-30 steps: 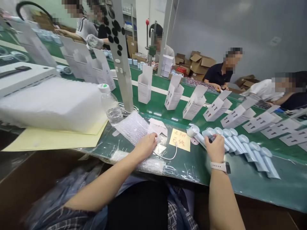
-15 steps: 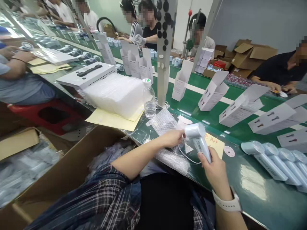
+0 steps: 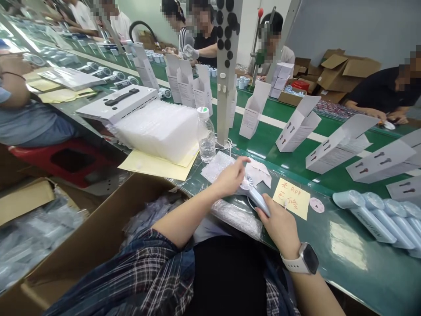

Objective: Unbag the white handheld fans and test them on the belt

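Note:
My right hand [image 3: 279,221] is wrapped round the handle of a light blue handheld device [image 3: 259,202], whose round, slotted head points up and left. Beside that head is my left hand [image 3: 232,177], index finger stretched out; its other fingers are partly hidden against the device. A white cable loops beneath the handle. Clear bubble wrap [image 3: 237,219] lies along the table edge under my hands, and another bubble wrap piece [image 3: 213,169] is behind my left hand. A yellow note [image 3: 292,197] with red writing lies right of the device.
Several similar devices [image 3: 375,224] lie in a row at the right. Open white boxes [image 3: 297,127] stand on the green conveyor [image 3: 266,151]. A water bottle [image 3: 207,142] stands by a metal post [image 3: 225,87], near stacked white sheets [image 3: 158,129]. Other people sit around the line.
The device has turned and lowered, now showing its slotted face instead of its side lettering. My left hand has shifted slightly left and up, with its index finger extended. The yellow note is more exposed.

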Action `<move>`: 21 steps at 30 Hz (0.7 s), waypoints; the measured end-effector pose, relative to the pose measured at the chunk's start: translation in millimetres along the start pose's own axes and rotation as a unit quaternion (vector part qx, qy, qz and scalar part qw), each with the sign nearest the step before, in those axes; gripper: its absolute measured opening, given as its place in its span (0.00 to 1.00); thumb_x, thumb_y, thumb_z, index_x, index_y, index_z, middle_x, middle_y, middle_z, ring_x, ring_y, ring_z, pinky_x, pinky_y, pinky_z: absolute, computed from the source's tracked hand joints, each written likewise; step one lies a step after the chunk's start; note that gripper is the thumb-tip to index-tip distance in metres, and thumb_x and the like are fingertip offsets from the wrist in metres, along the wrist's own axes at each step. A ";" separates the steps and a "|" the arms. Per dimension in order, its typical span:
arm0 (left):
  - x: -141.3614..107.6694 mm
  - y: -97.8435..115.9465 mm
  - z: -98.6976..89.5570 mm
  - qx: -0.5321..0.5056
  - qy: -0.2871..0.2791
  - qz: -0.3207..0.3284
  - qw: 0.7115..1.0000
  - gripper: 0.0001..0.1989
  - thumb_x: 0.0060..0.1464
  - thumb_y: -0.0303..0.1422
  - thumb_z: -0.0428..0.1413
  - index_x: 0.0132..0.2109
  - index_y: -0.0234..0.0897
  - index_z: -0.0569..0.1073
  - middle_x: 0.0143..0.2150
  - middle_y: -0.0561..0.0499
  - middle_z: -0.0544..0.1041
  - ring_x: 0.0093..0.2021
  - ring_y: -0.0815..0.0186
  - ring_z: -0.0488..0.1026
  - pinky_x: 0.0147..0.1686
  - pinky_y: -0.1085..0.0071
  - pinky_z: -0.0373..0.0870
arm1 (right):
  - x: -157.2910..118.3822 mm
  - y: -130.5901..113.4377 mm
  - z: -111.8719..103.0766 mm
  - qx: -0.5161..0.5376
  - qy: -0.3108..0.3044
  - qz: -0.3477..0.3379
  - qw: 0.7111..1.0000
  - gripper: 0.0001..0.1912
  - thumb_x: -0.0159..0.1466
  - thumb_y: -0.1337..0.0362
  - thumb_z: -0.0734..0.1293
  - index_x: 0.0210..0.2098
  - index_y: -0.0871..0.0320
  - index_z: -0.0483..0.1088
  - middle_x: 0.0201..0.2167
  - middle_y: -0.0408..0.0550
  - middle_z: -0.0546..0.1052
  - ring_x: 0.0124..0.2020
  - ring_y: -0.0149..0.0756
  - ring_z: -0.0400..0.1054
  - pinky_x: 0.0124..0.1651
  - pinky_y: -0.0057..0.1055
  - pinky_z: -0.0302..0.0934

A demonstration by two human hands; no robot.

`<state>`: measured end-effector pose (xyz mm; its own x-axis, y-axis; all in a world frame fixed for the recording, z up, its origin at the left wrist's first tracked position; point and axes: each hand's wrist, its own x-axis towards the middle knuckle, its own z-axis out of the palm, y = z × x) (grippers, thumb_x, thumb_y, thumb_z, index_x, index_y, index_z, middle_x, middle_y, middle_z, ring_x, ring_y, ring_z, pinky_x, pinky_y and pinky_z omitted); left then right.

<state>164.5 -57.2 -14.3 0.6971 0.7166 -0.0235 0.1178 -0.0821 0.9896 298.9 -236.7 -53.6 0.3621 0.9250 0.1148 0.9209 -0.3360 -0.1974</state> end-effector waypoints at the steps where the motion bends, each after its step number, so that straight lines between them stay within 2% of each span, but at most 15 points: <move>1: -9.2 7.9 1.6 0.082 -0.031 0.043 0.995 0.22 0.58 0.25 0.55 0.58 0.43 0.71 0.31 0.56 0.70 0.31 0.67 0.65 0.36 0.72 0.63 | -0.1 -1.9 -6.0 -0.017 0.006 -0.020 1.000 0.21 0.71 0.55 0.65 0.60 0.54 0.75 0.37 0.54 0.83 0.31 0.46 0.77 0.31 0.35 0.60; 3: -25.9 22.0 4.6 0.258 -0.100 0.129 0.952 0.23 0.62 0.25 0.52 0.63 0.43 0.71 0.38 0.50 0.76 0.38 0.62 0.72 0.43 0.67 0.68 | 1.3 -4.5 -20.5 -0.014 0.027 -0.038 0.999 0.20 0.70 0.56 0.66 0.58 0.52 0.76 0.34 0.52 0.81 0.30 0.43 0.75 0.30 0.33 0.58; 5: -37.3 33.2 6.8 0.372 -0.124 0.181 0.902 0.25 0.66 0.25 0.49 0.67 0.42 0.69 0.45 0.45 0.79 0.44 0.57 0.75 0.47 0.64 0.70 | 5.0 -6.8 -35.5 0.046 0.062 -0.002 0.997 0.19 0.69 0.53 0.66 0.55 0.51 0.78 0.34 0.51 0.81 0.30 0.43 0.74 0.31 0.33 0.57; 7: -43.2 42.3 7.6 0.420 -0.102 0.204 0.878 0.24 0.68 0.26 0.49 0.69 0.40 0.67 0.47 0.42 0.79 0.46 0.56 0.76 0.48 0.63 0.72 | 10.0 -10.5 -47.6 0.161 0.064 0.052 0.983 0.19 0.68 0.48 0.65 0.48 0.53 0.79 0.32 0.50 0.81 0.31 0.44 0.74 0.32 0.33 0.59; 10: -47.3 54.3 6.3 0.432 -0.090 0.236 0.866 0.25 0.68 0.27 0.51 0.69 0.40 0.65 0.44 0.45 0.79 0.45 0.58 0.78 0.50 0.63 0.74 | 17.3 -18.0 -58.4 0.360 -0.031 0.074 0.929 0.26 0.65 0.39 0.64 0.37 0.55 0.78 0.24 0.48 0.77 0.27 0.43 0.71 0.30 0.34 0.61; 11: -48.1 58.0 5.2 0.431 -0.091 0.246 0.863 0.25 0.68 0.27 0.50 0.69 0.41 0.65 0.42 0.46 0.79 0.45 0.59 0.78 0.50 0.64 0.75 | 19.0 -20.7 -60.7 0.392 -0.037 0.076 0.916 0.27 0.64 0.38 0.64 0.35 0.55 0.77 0.23 0.48 0.77 0.26 0.43 0.71 0.30 0.34 0.61; 12: -48.8 61.3 3.9 0.430 -0.088 0.254 0.862 0.24 0.68 0.27 0.49 0.69 0.41 0.65 0.41 0.47 0.79 0.43 0.59 0.79 0.49 0.64 0.75 | 20.1 -23.7 -62.8 0.396 -0.018 0.079 0.915 0.27 0.64 0.38 0.65 0.35 0.56 0.77 0.24 0.48 0.78 0.27 0.43 0.72 0.31 0.35 0.62; 14: -49.3 67.3 0.9 0.425 -0.070 0.264 0.863 0.24 0.68 0.27 0.46 0.68 0.41 0.64 0.39 0.49 0.79 0.40 0.60 0.79 0.46 0.65 0.76 | 20.3 -31.0 -67.8 0.342 0.033 0.062 0.937 0.22 0.64 0.43 0.67 0.39 0.55 0.79 0.29 0.50 0.81 0.31 0.45 0.75 0.35 0.35 0.63; 17: -49.0 74.9 -2.5 0.395 -0.044 0.275 0.875 0.22 0.68 0.30 0.45 0.66 0.39 0.65 0.37 0.51 0.79 0.34 0.63 0.78 0.41 0.68 0.75 | 18.8 -44.0 -80.4 0.224 0.008 -0.004 0.975 0.16 0.65 0.51 0.70 0.45 0.53 0.80 0.36 0.51 0.84 0.38 0.49 0.78 0.40 0.36 0.64; 19: -47.8 78.3 -4.6 0.358 -0.044 0.298 0.884 0.21 0.67 0.33 0.46 0.64 0.41 0.66 0.33 0.54 0.78 0.28 0.66 0.75 0.35 0.72 0.73 | 19.9 -49.5 -92.6 0.171 0.004 0.010 0.985 0.19 0.67 0.51 0.71 0.50 0.57 0.79 0.40 0.54 0.84 0.42 0.50 0.79 0.43 0.37 0.65; 21: -43.8 78.5 -8.0 0.317 -0.036 0.333 0.887 0.20 0.65 0.37 0.50 0.61 0.44 0.69 0.28 0.58 0.75 0.23 0.67 0.72 0.28 0.73 0.68 | 22.8 -48.7 -106.7 0.162 0.005 0.024 0.987 0.24 0.68 0.49 0.72 0.56 0.60 0.75 0.46 0.56 0.83 0.46 0.49 0.78 0.45 0.36 0.65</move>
<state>137.6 -89.5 65.5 0.8021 0.3178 0.5056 0.0209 -0.8610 0.5081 277.6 -218.2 62.5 0.4073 0.9071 0.1060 0.8088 -0.3044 -0.5032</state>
